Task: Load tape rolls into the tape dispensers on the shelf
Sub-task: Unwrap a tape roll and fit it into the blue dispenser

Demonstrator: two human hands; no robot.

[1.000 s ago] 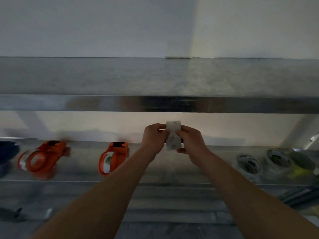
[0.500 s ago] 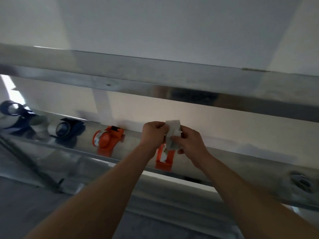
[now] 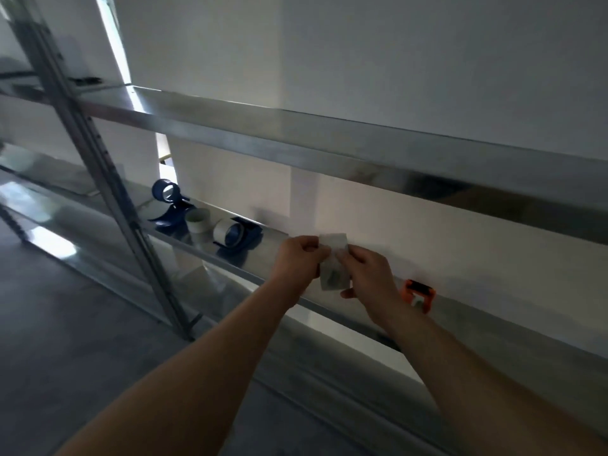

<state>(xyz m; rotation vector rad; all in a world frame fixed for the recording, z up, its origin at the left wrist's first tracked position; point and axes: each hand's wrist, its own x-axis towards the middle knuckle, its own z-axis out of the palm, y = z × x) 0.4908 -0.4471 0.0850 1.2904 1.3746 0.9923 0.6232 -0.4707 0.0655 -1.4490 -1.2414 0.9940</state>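
I hold a clear tape roll (image 3: 334, 261) upright in front of the metal shelf (image 3: 230, 264), edge toward me. My left hand (image 3: 297, 256) pinches its upper left side and my right hand (image 3: 370, 274) grips its right side. On the shelf to the left stand a blue tape dispenser (image 3: 235, 235) with a roll in it, a loose white roll (image 3: 198, 219), and another blue dispenser (image 3: 166, 199). An orange dispenser (image 3: 418, 293) shows just right of my right wrist, partly hidden by it.
An upper metal shelf (image 3: 296, 139) runs across above my hands. A slotted metal upright post (image 3: 95, 166) stands at the left, with a lower shelf (image 3: 65, 225) and grey floor (image 3: 65, 324) below. A white wall is behind the shelves.
The view has swung left: the blue dispensers and the post came into sight, and the orange dispensers slid right. Both hands keep hold of the tape roll.
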